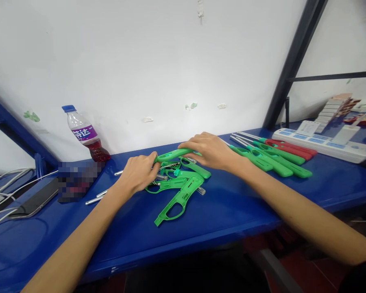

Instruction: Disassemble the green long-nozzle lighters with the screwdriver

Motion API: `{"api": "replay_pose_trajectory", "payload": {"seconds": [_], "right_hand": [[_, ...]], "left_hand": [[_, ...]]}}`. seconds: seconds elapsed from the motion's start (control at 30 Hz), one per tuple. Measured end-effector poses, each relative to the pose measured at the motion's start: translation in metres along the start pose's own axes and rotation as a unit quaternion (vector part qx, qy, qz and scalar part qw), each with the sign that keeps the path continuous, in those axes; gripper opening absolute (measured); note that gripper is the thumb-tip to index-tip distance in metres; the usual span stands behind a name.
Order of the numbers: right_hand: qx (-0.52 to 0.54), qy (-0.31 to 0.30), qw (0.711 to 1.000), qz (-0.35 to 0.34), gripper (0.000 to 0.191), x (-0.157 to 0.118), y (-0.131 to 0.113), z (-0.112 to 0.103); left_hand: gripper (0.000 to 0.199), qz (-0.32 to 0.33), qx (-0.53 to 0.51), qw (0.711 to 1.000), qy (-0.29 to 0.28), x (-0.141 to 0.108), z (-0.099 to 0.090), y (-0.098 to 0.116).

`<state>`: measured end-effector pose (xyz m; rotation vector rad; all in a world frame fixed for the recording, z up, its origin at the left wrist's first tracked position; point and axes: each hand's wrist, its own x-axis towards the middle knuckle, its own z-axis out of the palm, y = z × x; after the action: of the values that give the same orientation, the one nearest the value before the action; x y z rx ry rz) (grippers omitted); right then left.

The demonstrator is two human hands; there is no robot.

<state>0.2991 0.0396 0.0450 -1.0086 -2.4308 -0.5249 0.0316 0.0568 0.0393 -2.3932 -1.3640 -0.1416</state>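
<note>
A green lighter casing [173, 154], long and narrow, is held between both hands above a pile of parts. My left hand [141, 171] is closed on its left end, thumb and fingers pinched together. At the other end, my right hand [208, 149] curls its fingers over the casing from above. Beneath them lie several loose green casing halves; one open half with a trigger hole [183, 199] lies nearest the table's front edge. Clear plastic pieces show among the parts. Metal lighter tubes [94, 200] lie left of the pile, partly behind my left forearm.
Several long-tube lighters, green [274, 162] and red [293, 149], lie in a row on the blue table [232, 211]. Behind them is a white power strip [323, 142]. A drink bottle [86, 134] leans against the wall; a phone [36, 195] and cables lie left.
</note>
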Motion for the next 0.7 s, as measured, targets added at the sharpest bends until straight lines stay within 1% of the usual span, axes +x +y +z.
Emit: {"api": "replay_pose_trajectory", "payload": {"seconds": [0.13, 0.2, 0.3, 0.57, 0.7], "right_hand": [[-0.011, -0.053, 0.999, -0.004, 0.061, 0.001, -0.015, 0.007], [-0.013, -0.064, 0.998, 0.002, 0.065, 0.001, -0.022, 0.011], [-0.018, -0.061, 0.998, 0.011, 0.065, 0.001, -0.026, 0.014], [-0.048, -0.03, 0.998, -0.033, 0.052, 0.001, -0.011, 0.01], [-0.054, -0.022, 0.998, -0.034, 0.053, 0.0, -0.017, 0.014]], "left_hand": [[0.03, 0.002, 0.014, 1.0, -0.003, -0.002, 0.003, 0.006], [0.03, 0.003, 0.018, 1.0, -0.007, -0.002, 0.003, 0.009], [0.03, 0.004, 0.02, 1.0, -0.015, -0.002, 0.002, 0.012], [0.033, 0.002, -0.002, 0.999, -0.033, 0.003, 0.002, 0.012], [0.031, -0.002, -0.013, 1.0, -0.029, 0.001, 0.002, 0.01]]}}
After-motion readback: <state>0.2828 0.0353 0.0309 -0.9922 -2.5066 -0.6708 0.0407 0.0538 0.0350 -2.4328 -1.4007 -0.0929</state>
